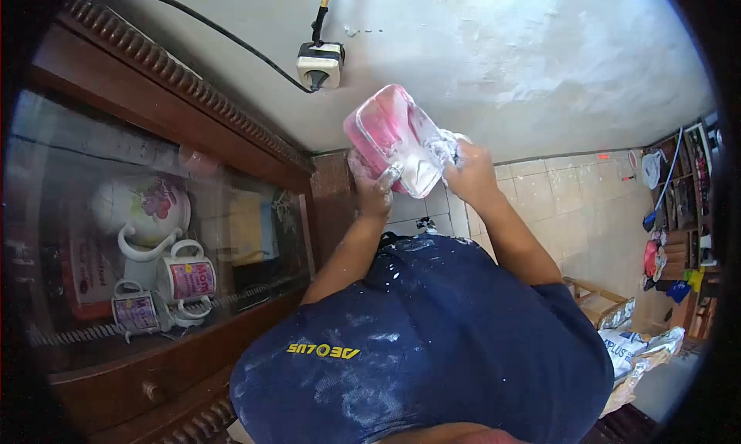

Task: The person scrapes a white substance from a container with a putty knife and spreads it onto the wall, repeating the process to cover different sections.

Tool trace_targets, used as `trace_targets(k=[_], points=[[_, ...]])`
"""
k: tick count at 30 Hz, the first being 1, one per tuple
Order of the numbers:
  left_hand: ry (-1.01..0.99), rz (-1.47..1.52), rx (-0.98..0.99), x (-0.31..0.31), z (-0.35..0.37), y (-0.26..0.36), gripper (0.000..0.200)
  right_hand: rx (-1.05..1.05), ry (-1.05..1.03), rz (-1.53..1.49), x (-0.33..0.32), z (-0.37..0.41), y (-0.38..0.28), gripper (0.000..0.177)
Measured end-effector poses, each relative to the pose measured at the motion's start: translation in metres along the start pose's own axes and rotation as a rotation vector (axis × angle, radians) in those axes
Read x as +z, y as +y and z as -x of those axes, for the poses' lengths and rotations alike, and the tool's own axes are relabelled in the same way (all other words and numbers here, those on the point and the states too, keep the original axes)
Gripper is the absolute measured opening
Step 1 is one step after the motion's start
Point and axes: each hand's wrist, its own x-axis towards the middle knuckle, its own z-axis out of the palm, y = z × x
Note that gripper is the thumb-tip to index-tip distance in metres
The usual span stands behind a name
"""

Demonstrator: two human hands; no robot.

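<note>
A pink plastic container (377,127), smeared inside with white paste, is tilted in front of my chest. My left hand (374,183) grips its lower left side, with the thumb over the rim and white paste on the fingers. At the container's right edge, my right hand (469,172) is closed around something coated in white paste (441,149); what lies under the paste cannot be made out.
A dark wooden cabinet (177,66) with mugs (187,276) behind glass stands at the left. A socket block (319,64) with a cable hangs by the wall (525,66). Shelves (683,212) and an open bag (629,351) are at the right.
</note>
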Motion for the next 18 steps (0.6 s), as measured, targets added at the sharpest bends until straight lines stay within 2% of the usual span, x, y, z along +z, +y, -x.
trace_targets(k=[2, 3, 4, 7, 8, 10, 14, 16, 18], points=[[-0.001, -0.03, -0.029, 0.003, 0.002, 0.005, 0.07, 0.091, -0.231, 0.397, 0.002, 0.003, 0.004, 0.014], [-0.006, -0.058, -0.053, 0.004, 0.002, 0.006, 0.071, 0.079, -0.334, 0.371, 0.002, 0.006, 0.017, 0.018], [-0.009, -0.058, -0.053, 0.002, 0.002, 0.004, 0.071, 0.08, -0.33, 0.372, 0.0, 0.009, 0.028, 0.018], [0.083, 0.03, -0.037, 0.002, -0.001, 0.001, 0.072, 0.468, -0.125, -0.391, -0.016, 0.008, 0.043, 0.017], [0.083, 0.035, -0.033, 0.002, -0.003, 0.003, 0.072, 0.463, -0.127, -0.386, -0.02, 0.009, 0.044, 0.017], [0.04, 0.057, -0.021, 0.001, -0.004, 0.007, 0.07, 0.655, 0.006, -0.531, -0.025, 0.015, 0.039, 0.018], [0.109, 0.051, -0.064, 0.0, -0.002, 0.002, 0.068, 0.655, -0.157, -0.316, -0.029, 0.03, 0.044, 0.021], [0.104, 0.053, -0.065, -0.001, -0.002, -0.001, 0.068, 0.689, -0.224, -0.342, -0.042, 0.036, 0.063, 0.025], [0.1, 0.049, -0.07, -0.002, -0.002, -0.002, 0.069, 0.695, -0.509, -1.016, -0.053, 0.042, 0.071, 0.033]])
